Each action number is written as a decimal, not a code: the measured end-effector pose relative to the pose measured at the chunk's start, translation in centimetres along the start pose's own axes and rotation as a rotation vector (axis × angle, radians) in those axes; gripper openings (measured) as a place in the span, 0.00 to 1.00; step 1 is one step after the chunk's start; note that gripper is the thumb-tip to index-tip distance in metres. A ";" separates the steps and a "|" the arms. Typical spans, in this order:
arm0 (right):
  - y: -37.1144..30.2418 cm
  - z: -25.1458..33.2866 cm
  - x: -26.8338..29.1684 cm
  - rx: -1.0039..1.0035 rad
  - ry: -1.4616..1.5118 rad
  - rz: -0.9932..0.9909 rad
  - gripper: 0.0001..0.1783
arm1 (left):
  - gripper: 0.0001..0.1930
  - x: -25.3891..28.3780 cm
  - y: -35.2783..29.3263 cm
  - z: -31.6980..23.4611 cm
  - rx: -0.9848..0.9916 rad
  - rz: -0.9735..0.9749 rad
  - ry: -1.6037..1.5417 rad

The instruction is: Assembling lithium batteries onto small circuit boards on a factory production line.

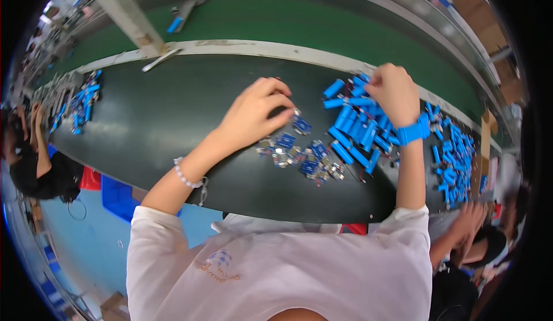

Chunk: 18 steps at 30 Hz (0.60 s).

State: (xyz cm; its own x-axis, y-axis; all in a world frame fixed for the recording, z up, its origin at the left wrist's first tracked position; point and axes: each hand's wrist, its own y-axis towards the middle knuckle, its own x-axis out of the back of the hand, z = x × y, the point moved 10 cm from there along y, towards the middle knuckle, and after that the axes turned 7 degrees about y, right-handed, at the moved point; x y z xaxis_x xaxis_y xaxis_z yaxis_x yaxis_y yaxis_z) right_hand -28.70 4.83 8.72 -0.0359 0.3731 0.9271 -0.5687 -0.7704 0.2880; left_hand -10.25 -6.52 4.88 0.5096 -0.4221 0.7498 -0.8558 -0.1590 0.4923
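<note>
My left hand (257, 109) is bent over the dark table, thumb and forefinger closing on the edge of a small blue circuit board (301, 125). Right beside it lies a loose heap of similar circuit boards (310, 166) with shiny metal tabs. Over the far side of a pile of blue cylindrical battery cells (358, 126) is my right hand (395, 93), wearing a blue wristband. Its fingers are pinched together at the cells; what they hold is hidden. Some cells have thin wires.
Another heap of blue cells (455, 162) lies at the right, near a co-worker's hands (469, 220). More cells (86, 103) sit at the far left by another person. A pale ledge (247, 47) and a post (129, 19) border the table's far side, before a green belt (259, 21).
</note>
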 end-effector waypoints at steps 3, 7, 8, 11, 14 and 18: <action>0.1 0.8 -0.3 0.037 0.040 -0.021 0.07 | 0.04 -0.5 -0.2 0.2 -0.013 0.031 -0.027; 1.1 1.0 -0.8 -0.005 0.609 0.091 0.06 | 0.05 -0.3 -0.4 0.4 0.009 0.019 -0.002; 1.5 1.6 -0.4 0.014 0.624 0.096 0.06 | 0.07 -0.2 -0.5 0.7 0.037 0.031 0.003; 1.8 2.3 -3.9 -0.111 1.000 0.471 0.06 | 0.10 -0.1 -0.4 0.4 0.021 0.083 0.012; 2.4 1.6 -5.3 -0.100 1.230 0.385 0.05 | 0.14 -0.6 -0.7 -0.3 -0.079 0.124 0.056; 2.4 2.2 -3.2 -0.118 1.259 0.261 0.05 | 0.12 -0.6 -0.7 0.1 -0.086 0.141 0.049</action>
State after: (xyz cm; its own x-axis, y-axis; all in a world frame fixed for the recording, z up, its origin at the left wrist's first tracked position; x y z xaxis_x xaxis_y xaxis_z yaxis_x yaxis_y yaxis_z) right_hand -28.15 0.66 6.98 -0.8650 0.4967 0.0710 -0.4941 -0.8679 0.0515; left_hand -9.96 -6.21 4.07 0.3905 -0.3909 0.8335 -0.9095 -0.0236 0.4151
